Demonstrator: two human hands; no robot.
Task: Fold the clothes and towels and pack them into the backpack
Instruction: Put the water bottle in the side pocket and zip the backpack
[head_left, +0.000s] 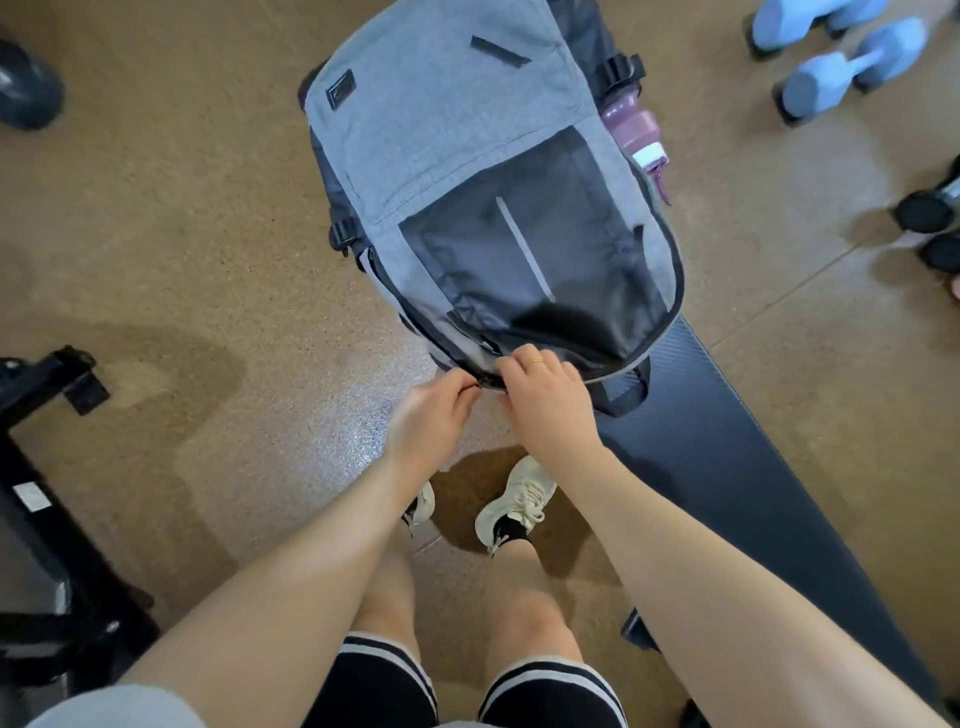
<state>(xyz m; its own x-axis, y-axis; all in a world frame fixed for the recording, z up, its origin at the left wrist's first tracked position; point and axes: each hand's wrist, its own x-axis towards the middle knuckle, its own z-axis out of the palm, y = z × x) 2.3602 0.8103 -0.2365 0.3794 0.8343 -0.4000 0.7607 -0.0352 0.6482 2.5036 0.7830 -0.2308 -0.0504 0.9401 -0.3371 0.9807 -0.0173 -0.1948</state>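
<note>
Forearms extend from the lower frame toward the backpack (483, 171), above bare knees and black shorts with white stripes. Backpack: grey and black, lying flat with its front panel up, its near end on a black padded bench (737, 467) that runs toward the lower right. Both hands meet at the near edge of the backpack, on its zipper line. Left hand (434, 415): fingers curled, thumb and fingertips pinching a small black part at the zipper, apparently the pull. Right hand (545, 395): fingers curled down over the bag edge just beside the left hand, gripping the fabric; a thin ring shows on one finger. A purple bottle (636, 130) sits in the side pocket on the right. White sneakers (514, 501) stand on the tan floor below the hands. Blue dumbbells (841, 57) lie at upper right, black dumbbells (930, 213) at the right edge, a black equipment frame (47, 467) at left.
</note>
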